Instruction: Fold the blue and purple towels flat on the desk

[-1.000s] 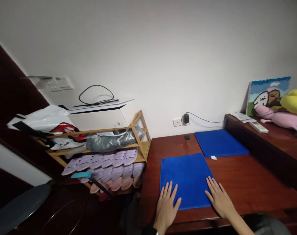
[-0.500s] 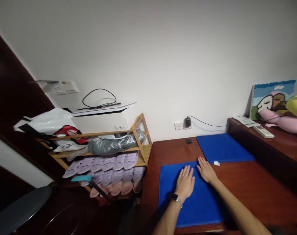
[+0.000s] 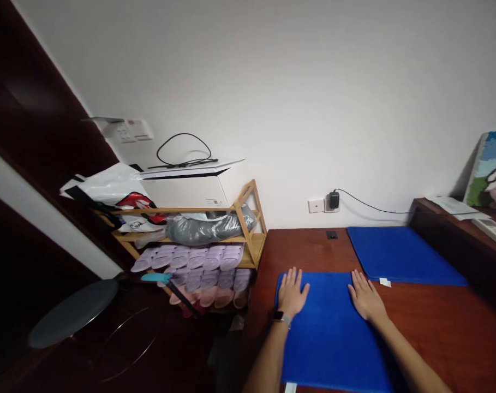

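Note:
A blue cloth (image 3: 329, 333) lies flat on the reddish-brown wooden table (image 3: 444, 327). My left hand (image 3: 291, 293), with a watch (image 3: 281, 317) on the wrist, rests palm down on the cloth's far left corner. At the far right corner lies my right hand (image 3: 367, 297), also palm down, across the cloth's edge. Both hands have their fingers stretched out and hold nothing. Beyond my right hand, a second blue cloth (image 3: 403, 254) is spread flat, with a small white tag (image 3: 385, 282) at its near edge. Another white tag (image 3: 291, 387) sticks out at the near cloth's lower left.
Left of the table stands a wooden rack (image 3: 251, 240) with rows of slippers (image 3: 215, 256) and a white box (image 3: 186, 191) on top. A round dark stool (image 3: 76, 314) is farther left. A plugged-in black adapter (image 3: 334, 200) trails a cord along the wall toward a raised ledge (image 3: 440, 240).
My left hand has slid left across the cloth to its far left corner, so my hands are farther apart. The view has turned slightly to the left.

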The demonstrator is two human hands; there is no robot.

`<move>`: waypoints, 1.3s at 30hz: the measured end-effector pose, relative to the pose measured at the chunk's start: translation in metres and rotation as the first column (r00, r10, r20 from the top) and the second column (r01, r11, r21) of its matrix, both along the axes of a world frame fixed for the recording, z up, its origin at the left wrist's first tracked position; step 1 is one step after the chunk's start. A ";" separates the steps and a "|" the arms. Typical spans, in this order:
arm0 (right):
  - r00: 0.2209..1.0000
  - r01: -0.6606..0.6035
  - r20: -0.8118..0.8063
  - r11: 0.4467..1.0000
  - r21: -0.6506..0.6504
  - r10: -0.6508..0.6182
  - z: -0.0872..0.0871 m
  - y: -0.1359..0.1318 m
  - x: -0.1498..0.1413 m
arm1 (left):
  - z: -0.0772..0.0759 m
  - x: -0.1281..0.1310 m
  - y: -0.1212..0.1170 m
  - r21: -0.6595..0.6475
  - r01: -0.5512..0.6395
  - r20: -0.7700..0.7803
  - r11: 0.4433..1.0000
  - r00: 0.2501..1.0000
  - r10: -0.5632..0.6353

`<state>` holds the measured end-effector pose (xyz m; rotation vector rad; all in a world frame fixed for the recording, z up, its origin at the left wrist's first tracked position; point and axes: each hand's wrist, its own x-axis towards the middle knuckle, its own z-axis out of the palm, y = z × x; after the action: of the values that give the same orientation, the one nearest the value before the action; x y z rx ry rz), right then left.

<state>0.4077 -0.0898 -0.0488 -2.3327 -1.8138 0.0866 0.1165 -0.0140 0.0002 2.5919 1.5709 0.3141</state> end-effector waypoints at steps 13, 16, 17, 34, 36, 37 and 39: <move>0.998 -0.029 0.061 0.999 -0.037 0.031 0.021 -0.006 -0.007 | 0.005 -0.047 0.020 0.052 -0.014 -0.053 0.999 0.998 0.017; 0.997 -0.078 0.009 0.997 -0.022 0.079 0.018 -0.010 -0.005 | 0.013 -0.027 0.007 0.119 0.044 0.005 0.992 0.999 -0.044; 0.997 -0.079 -0.010 0.997 -0.027 0.079 0.015 -0.011 -0.005 | 0.015 -0.013 0.000 0.135 0.081 0.025 0.988 0.996 -0.085; 0.994 -0.046 -0.100 0.999 -0.011 0.045 0.016 -0.012 -0.004 | 0.003 -0.010 0.000 0.012 -0.086 -0.047 0.996 0.995 0.087; 0.994 -0.039 -0.105 0.999 -0.016 0.037 0.017 -0.012 -0.004 | 0.007 -0.031 0.008 0.024 -0.086 -0.075 0.996 0.993 0.088; 0.994 -0.035 -0.106 0.999 -0.020 0.033 0.017 -0.012 -0.005 | 0.007 -0.035 0.009 0.026 -0.081 -0.079 0.996 0.993 0.083; 0.994 -0.025 -0.104 0.999 -0.033 0.021 0.017 -0.013 -0.005 | 0.007 -0.037 0.009 0.027 -0.078 -0.080 0.997 0.994 0.080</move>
<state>0.4028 -0.1023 -0.0318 -2.2846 -1.8033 0.2400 0.0798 -0.0051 0.0071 2.5958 1.7091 0.2383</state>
